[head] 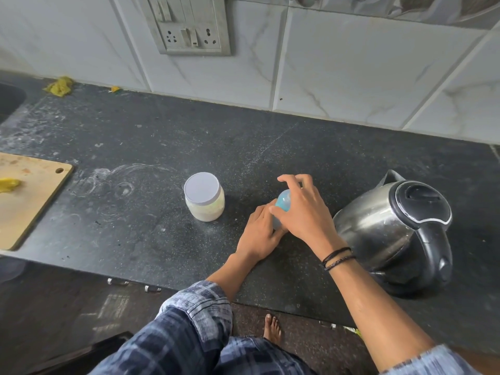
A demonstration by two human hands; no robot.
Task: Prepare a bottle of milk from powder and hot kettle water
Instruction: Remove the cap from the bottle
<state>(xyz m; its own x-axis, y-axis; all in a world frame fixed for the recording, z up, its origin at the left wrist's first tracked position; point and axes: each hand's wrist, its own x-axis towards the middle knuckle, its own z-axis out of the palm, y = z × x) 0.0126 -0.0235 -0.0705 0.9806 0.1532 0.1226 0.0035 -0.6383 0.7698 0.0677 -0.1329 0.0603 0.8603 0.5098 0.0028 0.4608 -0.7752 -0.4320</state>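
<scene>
- Left hand (pixel 261 231): heel resting on the counter (pixel 162 147), fingers wrapped round the lower body of the bottle (pixel 282 204).
- Right hand (pixel 303 209): arched over the top, thumb and curled fingers set round the bottle's domed blue cap; two dark cords at the wrist.
- Bottle: upright on the counter between jar and kettle, translucent, mostly hidden by both hands.
- Jar (pixel 204 197): left of the hands, apart; round, clear-walled, flat white lid on, pale powder inside.
- Kettle (pixel 392 231): just right of the right wrist; brushed steel body, glossy black lid and handle.
- Counter: dark speckled stone, dusty smears.
</scene>
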